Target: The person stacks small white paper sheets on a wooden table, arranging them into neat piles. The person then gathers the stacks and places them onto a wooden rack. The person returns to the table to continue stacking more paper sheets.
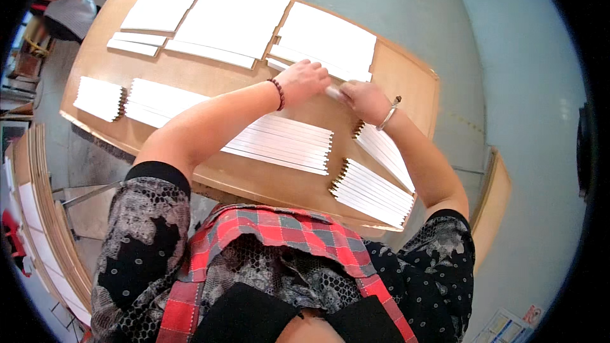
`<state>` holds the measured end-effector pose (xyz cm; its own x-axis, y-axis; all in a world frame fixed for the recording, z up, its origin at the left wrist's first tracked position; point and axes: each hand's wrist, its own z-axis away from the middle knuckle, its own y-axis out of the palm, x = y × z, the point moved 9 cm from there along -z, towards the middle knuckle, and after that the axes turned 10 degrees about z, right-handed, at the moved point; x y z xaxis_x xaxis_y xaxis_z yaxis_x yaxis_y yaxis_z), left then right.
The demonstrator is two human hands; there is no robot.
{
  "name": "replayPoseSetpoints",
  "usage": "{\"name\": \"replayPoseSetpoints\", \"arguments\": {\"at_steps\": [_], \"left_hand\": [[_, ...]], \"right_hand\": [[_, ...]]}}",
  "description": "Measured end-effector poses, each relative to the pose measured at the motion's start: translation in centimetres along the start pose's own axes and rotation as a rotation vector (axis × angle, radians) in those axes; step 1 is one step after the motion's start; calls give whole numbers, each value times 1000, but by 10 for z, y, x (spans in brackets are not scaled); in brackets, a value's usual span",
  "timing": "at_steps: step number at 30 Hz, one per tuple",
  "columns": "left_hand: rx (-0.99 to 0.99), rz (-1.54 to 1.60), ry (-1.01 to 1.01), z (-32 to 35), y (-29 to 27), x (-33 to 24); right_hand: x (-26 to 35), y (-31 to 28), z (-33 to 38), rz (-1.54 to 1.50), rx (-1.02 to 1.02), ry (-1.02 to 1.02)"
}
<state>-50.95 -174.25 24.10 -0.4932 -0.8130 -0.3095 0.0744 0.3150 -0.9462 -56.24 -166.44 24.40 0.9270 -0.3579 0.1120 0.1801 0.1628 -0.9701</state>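
My left hand (304,82), a beaded bracelet at its wrist, is closed over the far middle part of the brown tabletop (400,73). Close beside it, my right hand (366,101), with a bangle, is closed too. A short piece of a thin white strip (333,93) shows between them, gripped at both sides; my fingers cover the rest. A white strip end (277,65) sticks out left of my left hand; I cannot tell whether it is the same piece. Just beyond my hands lies a group of white panels (327,33). A long row of white slats (279,143) lies under my left forearm.
More white panels (232,19) lie along the far side. Slat bundles with notched ends lie at the near left (98,98) and near right (375,194). Another person (67,13) is at the upper left. Boards (47,216) stand upright at left; a panel (492,206) leans by the wall.
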Motion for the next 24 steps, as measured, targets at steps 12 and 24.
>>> {"name": "replayPoseSetpoints", "arguments": {"at_steps": [12, 24], "left_hand": [[-252, 228, -39, 17, -29, 19], [5, 91, 12, 6, -4, 15]], "right_hand": [[-17, -20, -24, -277, -91, -12], [-37, -19, -40, -265, -186, 15]]}}
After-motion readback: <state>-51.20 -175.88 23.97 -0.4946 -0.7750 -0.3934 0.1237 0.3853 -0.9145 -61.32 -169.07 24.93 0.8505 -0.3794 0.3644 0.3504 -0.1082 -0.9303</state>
